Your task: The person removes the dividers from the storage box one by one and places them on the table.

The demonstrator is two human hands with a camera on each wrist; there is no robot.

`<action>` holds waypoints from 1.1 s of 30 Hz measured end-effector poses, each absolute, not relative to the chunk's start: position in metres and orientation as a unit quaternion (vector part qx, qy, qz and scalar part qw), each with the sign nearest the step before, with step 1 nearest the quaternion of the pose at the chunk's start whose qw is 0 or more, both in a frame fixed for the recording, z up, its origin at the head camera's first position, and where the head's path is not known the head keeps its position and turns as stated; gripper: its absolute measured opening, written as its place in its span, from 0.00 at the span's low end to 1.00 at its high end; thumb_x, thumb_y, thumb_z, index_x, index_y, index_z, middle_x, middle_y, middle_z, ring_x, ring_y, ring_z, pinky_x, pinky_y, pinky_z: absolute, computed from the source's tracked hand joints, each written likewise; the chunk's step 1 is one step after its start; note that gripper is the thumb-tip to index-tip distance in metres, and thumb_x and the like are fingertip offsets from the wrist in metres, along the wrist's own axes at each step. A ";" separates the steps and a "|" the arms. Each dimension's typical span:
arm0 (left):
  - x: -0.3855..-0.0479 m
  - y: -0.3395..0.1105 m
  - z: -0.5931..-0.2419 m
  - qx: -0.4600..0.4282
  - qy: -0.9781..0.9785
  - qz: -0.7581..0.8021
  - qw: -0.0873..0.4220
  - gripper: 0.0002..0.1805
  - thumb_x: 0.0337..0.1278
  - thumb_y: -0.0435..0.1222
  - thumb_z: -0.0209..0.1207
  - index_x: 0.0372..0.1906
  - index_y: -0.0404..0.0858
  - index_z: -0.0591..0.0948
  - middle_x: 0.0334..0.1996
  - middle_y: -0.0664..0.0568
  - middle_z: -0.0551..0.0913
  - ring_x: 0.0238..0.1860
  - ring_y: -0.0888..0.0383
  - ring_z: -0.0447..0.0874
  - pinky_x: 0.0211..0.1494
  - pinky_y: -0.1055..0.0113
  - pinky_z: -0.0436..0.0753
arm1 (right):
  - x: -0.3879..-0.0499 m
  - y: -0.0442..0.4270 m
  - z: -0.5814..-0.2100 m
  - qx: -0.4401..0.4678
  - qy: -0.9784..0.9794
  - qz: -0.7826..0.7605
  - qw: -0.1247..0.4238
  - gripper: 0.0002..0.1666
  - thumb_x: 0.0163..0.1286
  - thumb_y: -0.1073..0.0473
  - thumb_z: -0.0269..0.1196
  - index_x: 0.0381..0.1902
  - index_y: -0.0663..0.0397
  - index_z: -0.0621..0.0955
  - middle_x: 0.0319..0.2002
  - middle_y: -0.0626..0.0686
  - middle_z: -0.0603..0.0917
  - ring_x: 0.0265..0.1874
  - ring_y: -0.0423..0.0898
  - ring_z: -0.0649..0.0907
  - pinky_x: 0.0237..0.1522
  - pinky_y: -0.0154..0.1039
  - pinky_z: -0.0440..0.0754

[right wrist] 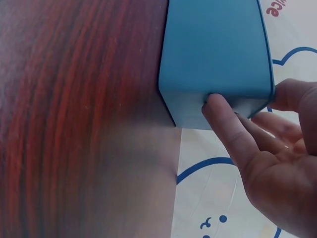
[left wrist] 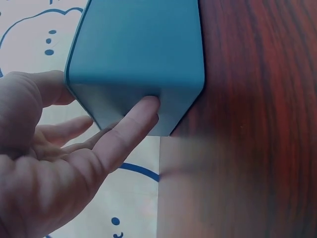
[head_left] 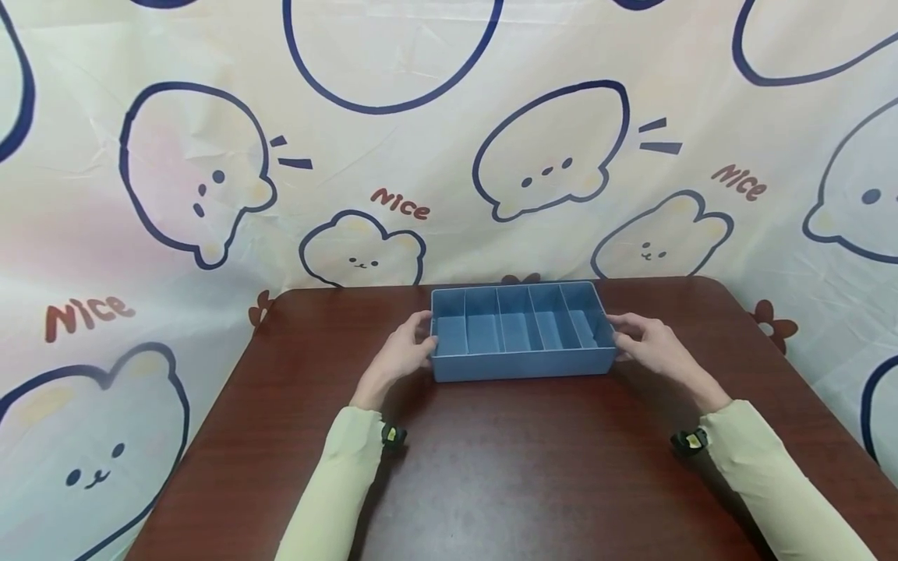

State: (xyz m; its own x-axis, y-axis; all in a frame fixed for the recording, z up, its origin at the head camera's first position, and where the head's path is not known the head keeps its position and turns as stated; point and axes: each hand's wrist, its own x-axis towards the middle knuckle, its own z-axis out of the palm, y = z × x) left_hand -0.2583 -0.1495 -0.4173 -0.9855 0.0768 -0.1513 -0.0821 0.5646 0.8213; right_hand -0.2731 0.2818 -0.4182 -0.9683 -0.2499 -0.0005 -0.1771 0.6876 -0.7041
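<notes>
A blue box with several compartments, nothing visible inside them, sits level near the table's far edge. At its left end is my left hand, thumb at the rim and fingers against the end wall. My right hand grips the opposite end in much the same way. The left wrist view shows a fingertip of the left hand against the end of the box. In the right wrist view, a finger of the right hand touches the other end of the box.
The dark brown wooden table extends in front of the box and to both sides. Behind and beside it hangs a pale cloth printed with blue-outlined cartoon animals. A dark wrist device is on the left wrist, another on the right.
</notes>
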 end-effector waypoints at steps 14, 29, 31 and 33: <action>-0.246 -0.160 -0.413 0.014 0.875 0.475 0.095 0.34 0.68 0.39 0.55 0.75 0.47 0.57 0.66 0.39 0.71 0.43 0.50 0.86 0.53 0.54 0.86 | -0.271 0.276 -0.419 -0.118 0.911 -0.390 0.058 0.30 0.74 0.57 0.56 0.72 0.53 0.67 0.63 0.70 0.75 0.40 0.53 0.89 0.44 0.51 0.87; -0.245 -0.164 -0.416 0.001 0.876 0.473 0.096 0.34 0.66 0.38 0.53 0.75 0.49 0.57 0.64 0.41 0.73 0.46 0.49 0.85 0.54 0.52 0.85 | -0.266 0.270 -0.420 -0.119 0.910 -0.391 0.071 0.32 0.73 0.57 0.56 0.73 0.54 0.65 0.56 0.68 0.80 0.38 0.51 0.89 0.42 0.48 0.88; -0.245 -0.164 -0.416 0.001 0.876 0.472 0.097 0.34 0.66 0.38 0.52 0.75 0.49 0.57 0.64 0.40 0.73 0.47 0.48 0.85 0.53 0.52 0.85 | -0.265 0.270 -0.420 -0.119 0.910 -0.392 0.071 0.32 0.73 0.56 0.56 0.73 0.53 0.65 0.56 0.68 0.80 0.39 0.51 0.89 0.42 0.48 0.88; -0.244 -0.165 -0.416 0.000 0.875 0.473 0.098 0.34 0.66 0.38 0.53 0.75 0.49 0.57 0.65 0.40 0.72 0.48 0.47 0.84 0.53 0.52 0.85 | -0.263 0.269 -0.420 -0.120 0.909 -0.392 0.073 0.33 0.73 0.57 0.56 0.73 0.53 0.65 0.57 0.68 0.80 0.40 0.52 0.89 0.42 0.48 0.88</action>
State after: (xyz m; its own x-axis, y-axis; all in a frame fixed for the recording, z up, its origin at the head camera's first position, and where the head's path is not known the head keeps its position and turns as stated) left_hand -0.2438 -0.1649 -0.4163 -0.9808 0.0935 -0.1713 -0.0921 0.5520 0.8287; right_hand -0.2633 0.2692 -0.4199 -0.9609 -0.2743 -0.0381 -0.1605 0.6637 -0.7305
